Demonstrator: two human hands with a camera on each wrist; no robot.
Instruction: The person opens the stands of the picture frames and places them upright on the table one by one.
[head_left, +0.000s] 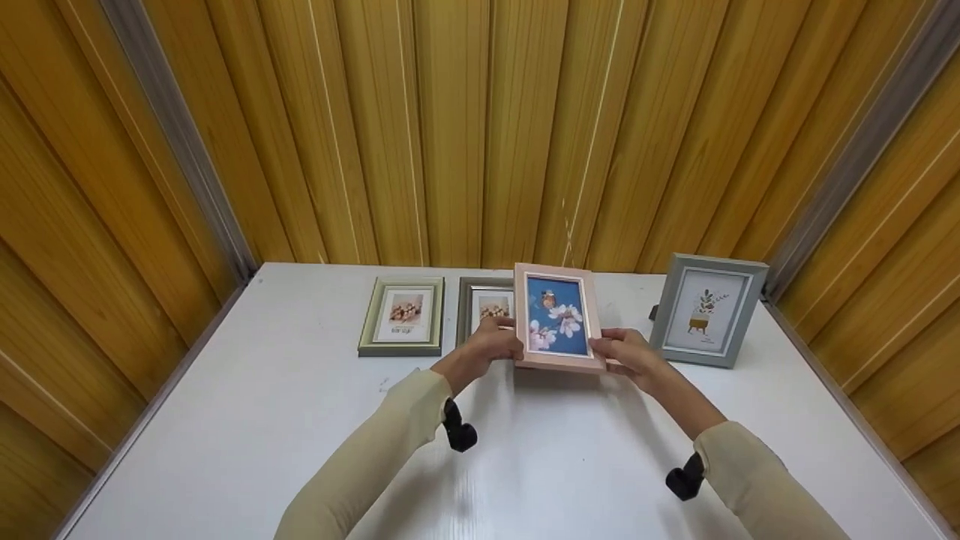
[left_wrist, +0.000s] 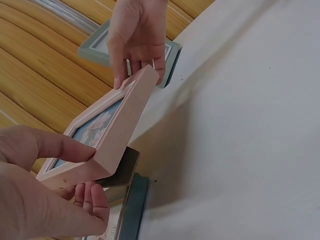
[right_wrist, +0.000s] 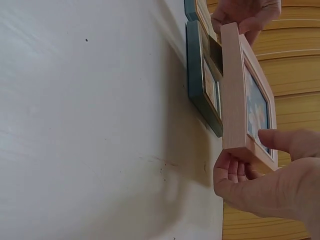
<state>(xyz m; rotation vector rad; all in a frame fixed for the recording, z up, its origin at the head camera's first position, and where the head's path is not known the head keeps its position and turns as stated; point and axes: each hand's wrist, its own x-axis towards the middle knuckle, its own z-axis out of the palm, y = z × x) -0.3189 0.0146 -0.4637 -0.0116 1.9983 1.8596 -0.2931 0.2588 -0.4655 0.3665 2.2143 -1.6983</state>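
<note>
A pink picture frame (head_left: 559, 365) with a blue flower picture is held up off the white table, its front tilted upward. My left hand (head_left: 491, 345) grips its lower left side, thumb on the front and fingers curled underneath, as the left wrist view shows. On the opposite side my right hand (head_left: 630, 351) pinches the frame the same way, thumb (right_wrist: 275, 139) on the front edge. Below and behind the pink frame lies a grey-green picture frame (head_left: 466, 300), partly covered by it in the head view. A dark flap (left_wrist: 125, 167) shows under the pink frame.
At the left, a light green picture frame (head_left: 439, 315) lies flat on the white table (head_left: 315, 420). To the right, a grey-green frame with a plant picture (head_left: 705, 311) stands upright near the back. Wood-patterned panels (head_left: 450, 135) wall the table at the back and sides.
</note>
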